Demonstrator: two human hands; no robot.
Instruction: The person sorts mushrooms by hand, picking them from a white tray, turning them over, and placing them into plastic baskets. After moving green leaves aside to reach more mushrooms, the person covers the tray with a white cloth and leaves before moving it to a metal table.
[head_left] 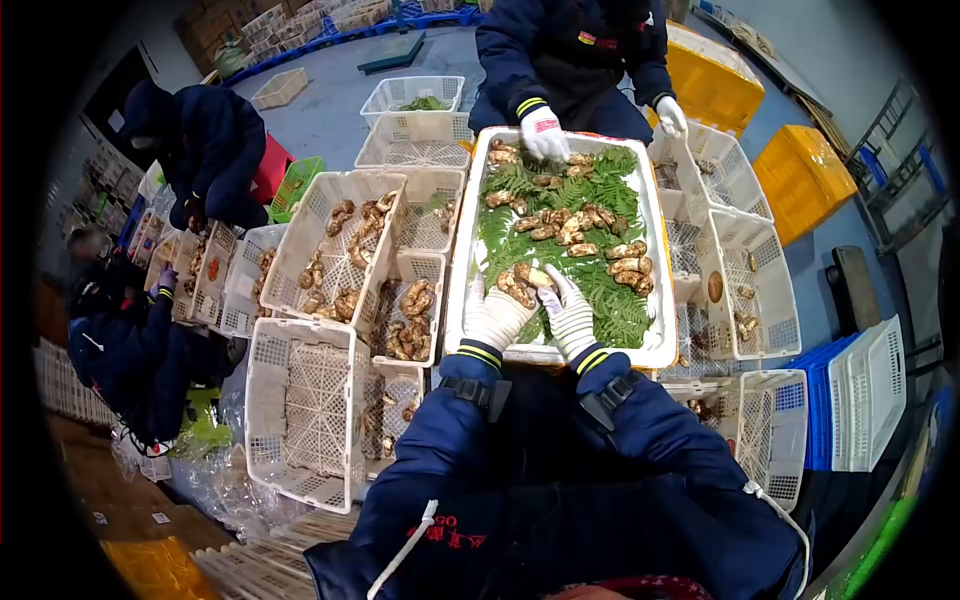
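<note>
Between crates [315, 395], left fingers [477, 292] and right fingers [572, 292] clamp mushrooms [514, 287], facing a co-worker's hand [545, 136].

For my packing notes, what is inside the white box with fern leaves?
Brown mushrooms lie on green fern leaves inside the white box. What is beneath the leaves cannot be seen.

Red lettering [446, 532] on navy jacket [590, 525], digits perhaps 05
</note>
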